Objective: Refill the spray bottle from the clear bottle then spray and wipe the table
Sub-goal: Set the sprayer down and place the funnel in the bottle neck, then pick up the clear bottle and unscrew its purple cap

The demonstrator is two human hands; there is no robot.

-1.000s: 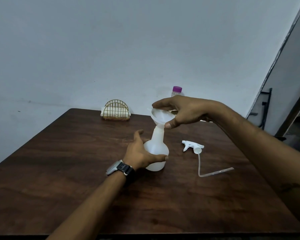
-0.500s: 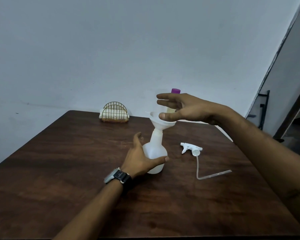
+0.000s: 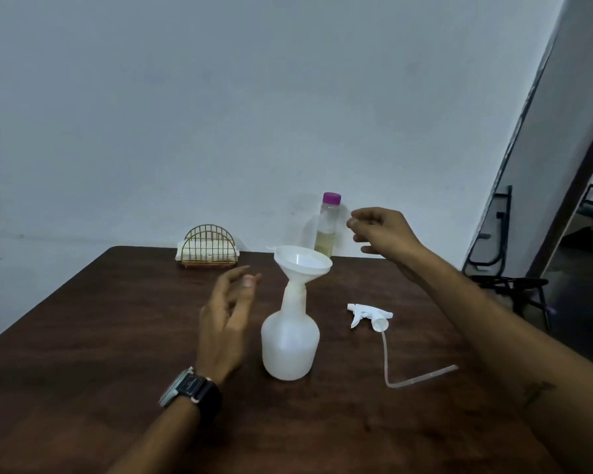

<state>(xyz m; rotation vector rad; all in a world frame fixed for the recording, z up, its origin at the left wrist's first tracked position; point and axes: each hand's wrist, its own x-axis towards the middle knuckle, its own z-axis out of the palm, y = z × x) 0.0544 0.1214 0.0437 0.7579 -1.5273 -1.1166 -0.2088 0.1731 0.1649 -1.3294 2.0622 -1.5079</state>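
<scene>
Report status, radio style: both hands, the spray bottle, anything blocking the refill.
Left grip open beside spray bottle, not touching. Right grip open by clear bottle. Funnel seated in spray bottle neck. Obstacle: purple cap on clear bottle.

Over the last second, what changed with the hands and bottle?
The left hand let go of the spray bottle and pulled away leftward, open. The right hand left the funnel and moved right, toward the clear bottle, holding nothing. The funnel stays seated in the bottle neck; spray head and napkin holder unmoved.
</scene>
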